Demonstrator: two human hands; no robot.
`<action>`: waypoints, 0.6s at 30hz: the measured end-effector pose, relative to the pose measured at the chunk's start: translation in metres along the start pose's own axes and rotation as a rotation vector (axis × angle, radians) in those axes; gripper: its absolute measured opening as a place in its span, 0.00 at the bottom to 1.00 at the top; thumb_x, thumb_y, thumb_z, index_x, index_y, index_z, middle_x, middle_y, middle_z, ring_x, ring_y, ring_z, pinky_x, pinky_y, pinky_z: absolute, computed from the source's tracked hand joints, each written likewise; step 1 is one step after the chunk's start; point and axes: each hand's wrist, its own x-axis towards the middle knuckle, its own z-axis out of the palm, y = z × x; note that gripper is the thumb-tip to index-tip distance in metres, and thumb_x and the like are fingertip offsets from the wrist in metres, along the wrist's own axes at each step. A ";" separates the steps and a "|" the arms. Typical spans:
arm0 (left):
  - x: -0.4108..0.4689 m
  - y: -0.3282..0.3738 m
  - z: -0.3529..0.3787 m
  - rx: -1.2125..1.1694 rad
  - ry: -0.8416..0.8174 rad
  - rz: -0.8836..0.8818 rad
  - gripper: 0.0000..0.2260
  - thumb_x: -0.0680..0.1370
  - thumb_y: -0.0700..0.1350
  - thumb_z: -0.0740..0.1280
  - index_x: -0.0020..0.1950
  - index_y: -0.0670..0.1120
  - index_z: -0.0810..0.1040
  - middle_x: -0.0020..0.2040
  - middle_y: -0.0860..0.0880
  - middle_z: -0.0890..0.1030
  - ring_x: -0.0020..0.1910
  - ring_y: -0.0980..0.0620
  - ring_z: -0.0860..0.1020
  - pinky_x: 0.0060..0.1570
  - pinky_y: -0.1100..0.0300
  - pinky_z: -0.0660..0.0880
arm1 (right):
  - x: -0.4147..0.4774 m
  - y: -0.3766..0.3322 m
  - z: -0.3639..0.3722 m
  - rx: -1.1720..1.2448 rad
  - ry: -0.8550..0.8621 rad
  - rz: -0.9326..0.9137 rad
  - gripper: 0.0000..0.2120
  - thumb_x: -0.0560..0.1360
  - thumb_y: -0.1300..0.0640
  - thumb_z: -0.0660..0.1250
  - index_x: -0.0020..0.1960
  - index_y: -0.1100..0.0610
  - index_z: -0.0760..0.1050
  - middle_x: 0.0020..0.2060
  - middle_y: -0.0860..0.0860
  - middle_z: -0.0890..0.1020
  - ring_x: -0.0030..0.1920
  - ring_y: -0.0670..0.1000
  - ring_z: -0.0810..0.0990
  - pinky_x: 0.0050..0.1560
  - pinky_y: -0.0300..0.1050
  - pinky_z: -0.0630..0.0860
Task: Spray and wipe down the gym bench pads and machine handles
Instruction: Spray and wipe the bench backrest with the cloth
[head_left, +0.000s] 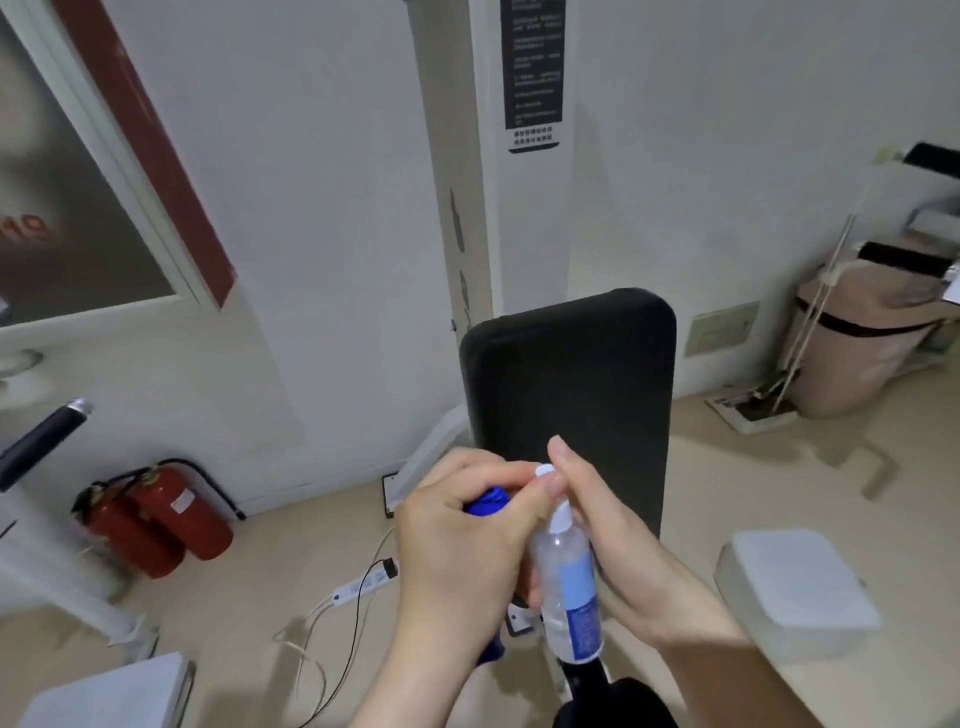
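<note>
A black padded bench pad (569, 384) runs away from me in the middle of the view. Over its near end I hold a clear spray bottle (569, 582) with a blue label and a white nozzle. My right hand (623, 551) wraps the bottle from the right, its fingers up at the white spray head. My left hand (462, 540) is closed around a bunched blue cloth (485, 504), and its thumb and fingertips touch the white nozzle. The near part of the pad is hidden behind my hands.
Two red fire extinguishers (156, 514) stand by the wall at the left. A white power strip (363, 584) with cables lies on the floor. A white box (800, 582) sits at the right, a dark machine handle (44, 436) at the far left, and a beige bin (862, 332) at the back right.
</note>
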 end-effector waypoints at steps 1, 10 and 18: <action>0.004 -0.001 -0.010 -0.001 -0.012 0.000 0.11 0.69 0.40 0.76 0.29 0.48 0.80 0.30 0.52 0.78 0.28 0.55 0.76 0.31 0.58 0.75 | 0.003 0.002 0.007 0.044 -0.022 0.015 0.35 0.70 0.28 0.60 0.46 0.60 0.81 0.30 0.59 0.75 0.32 0.56 0.75 0.37 0.46 0.74; 0.029 -0.035 -0.064 -0.118 -0.179 -0.248 0.09 0.76 0.42 0.68 0.53 0.54 0.78 0.35 0.55 0.77 0.33 0.58 0.73 0.35 0.71 0.70 | 0.036 -0.010 0.039 0.072 0.337 -0.042 0.31 0.66 0.31 0.62 0.27 0.61 0.74 0.25 0.57 0.73 0.27 0.54 0.72 0.32 0.45 0.70; 0.038 -0.042 -0.076 -0.023 -0.243 -0.376 0.26 0.73 0.27 0.58 0.54 0.59 0.67 0.50 0.47 0.75 0.34 0.52 0.74 0.33 0.60 0.72 | 0.059 -0.003 0.024 -0.156 0.637 -0.031 0.26 0.78 0.43 0.59 0.28 0.59 0.72 0.24 0.53 0.76 0.27 0.50 0.75 0.32 0.42 0.76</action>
